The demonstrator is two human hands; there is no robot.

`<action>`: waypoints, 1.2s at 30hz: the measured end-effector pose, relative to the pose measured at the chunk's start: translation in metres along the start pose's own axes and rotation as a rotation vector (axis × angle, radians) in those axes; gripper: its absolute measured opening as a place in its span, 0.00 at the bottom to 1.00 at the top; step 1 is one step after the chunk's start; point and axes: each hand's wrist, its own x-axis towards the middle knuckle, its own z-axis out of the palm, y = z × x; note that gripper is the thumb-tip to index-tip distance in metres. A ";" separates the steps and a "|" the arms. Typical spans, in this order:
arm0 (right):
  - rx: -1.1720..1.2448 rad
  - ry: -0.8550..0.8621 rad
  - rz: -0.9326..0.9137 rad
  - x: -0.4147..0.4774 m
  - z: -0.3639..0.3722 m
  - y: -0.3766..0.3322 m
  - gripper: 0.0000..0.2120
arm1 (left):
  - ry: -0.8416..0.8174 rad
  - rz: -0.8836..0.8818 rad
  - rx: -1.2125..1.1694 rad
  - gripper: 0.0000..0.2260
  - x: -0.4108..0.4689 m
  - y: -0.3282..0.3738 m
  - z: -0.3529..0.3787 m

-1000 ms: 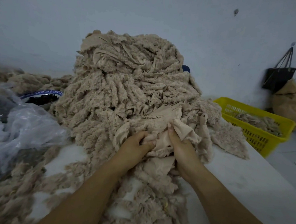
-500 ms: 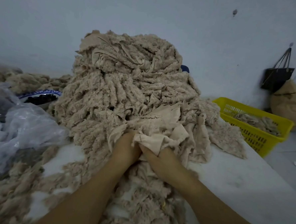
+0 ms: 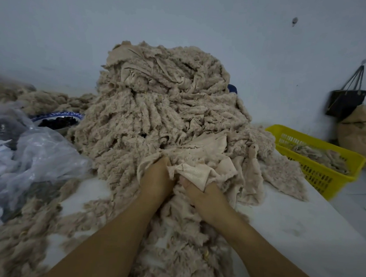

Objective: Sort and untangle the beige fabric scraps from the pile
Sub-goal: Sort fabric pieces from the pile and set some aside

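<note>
A tall pile of beige fuzzy fabric scraps (image 3: 158, 107) rises in the middle of the white table (image 3: 301, 227). At its front lies a smoother beige scrap (image 3: 199, 173), folded over. My left hand (image 3: 156, 179) is dug into the pile at the scrap's left edge, its fingers hidden in the cloth. My right hand (image 3: 202, 193) grips the same scrap from below, thumb over its folded edge. More loose scraps trail toward me between my forearms.
A yellow plastic basket (image 3: 317, 163) with a few scraps sits at the right, beyond the table edge. Crumpled clear plastic bags (image 3: 26, 156) lie at the left, with a blue-rimmed bowl (image 3: 56, 120) of dark items behind. A black bag (image 3: 347, 101) hangs on the wall.
Both hands have drawn closer together and slid left and down at the pile's front, bunching the smooth scrap between them. The pile itself has barely shifted.
</note>
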 end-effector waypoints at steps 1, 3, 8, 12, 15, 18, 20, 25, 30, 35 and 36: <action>0.004 0.007 0.014 0.001 -0.002 0.001 0.09 | -0.011 0.006 0.086 0.06 0.001 0.000 0.002; 0.024 0.020 0.046 0.003 -0.005 0.003 0.08 | 0.011 0.031 0.232 0.05 0.002 -0.002 0.003; 0.047 -0.003 0.081 0.004 -0.009 0.007 0.20 | 0.056 0.026 0.295 0.09 0.011 -0.005 0.008; 0.067 0.010 0.080 0.005 -0.009 0.006 0.08 | 0.043 0.037 0.298 0.09 0.012 -0.006 0.012; 0.114 0.123 -0.010 0.008 -0.016 0.000 0.10 | 0.052 0.048 0.194 0.08 0.010 -0.008 0.011; 0.130 0.246 0.036 0.012 -0.025 0.001 0.05 | 0.011 0.145 0.038 0.06 0.006 -0.007 0.009; 0.175 0.264 0.117 0.012 -0.029 0.003 0.06 | -0.009 0.255 -0.024 0.07 -0.001 -0.006 0.010; 0.358 0.273 0.213 0.014 -0.035 0.001 0.13 | -0.254 0.225 -0.316 0.08 -0.013 0.005 0.005; 0.367 0.258 0.194 0.014 -0.031 -0.001 0.11 | -0.382 0.034 -0.635 0.17 -0.015 0.007 -0.001; 0.417 0.230 0.240 0.013 -0.027 -0.005 0.16 | -0.325 -0.123 -0.992 0.17 -0.011 0.011 0.001; 0.403 0.232 0.240 0.012 -0.027 -0.006 0.16 | -0.339 -0.146 -1.050 0.21 -0.010 0.012 0.001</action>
